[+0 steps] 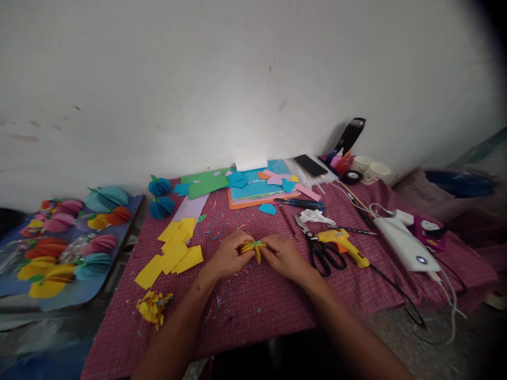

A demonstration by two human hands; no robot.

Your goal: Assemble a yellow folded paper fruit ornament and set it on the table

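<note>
Between my two hands, just above the checked tablecloth [277, 311], is a small yellow paper pumpkin [257, 254] with folded layers and a green piece on top. My left hand [233, 254] pinches its left side. The fingers of my right hand [284, 256] close on its right side, partly hiding it. Left of my hands lie yellow paper pieces [176, 248] and a crumpled yellow paper [152, 307]. To the right are black-handled scissors [325, 256] and a yellow glue gun [344, 244]. Small paper scraps are scattered around my hands.
Finished paper pumpkins [51, 279] fill a blue board at left; two blue ones [160, 196] stand at the table's back left. Coloured paper sheets [257, 182], a utility knife [303, 203], a phone [311, 165], paper cups [375, 171] and a white power bank [406, 245] with cables lie behind and right.
</note>
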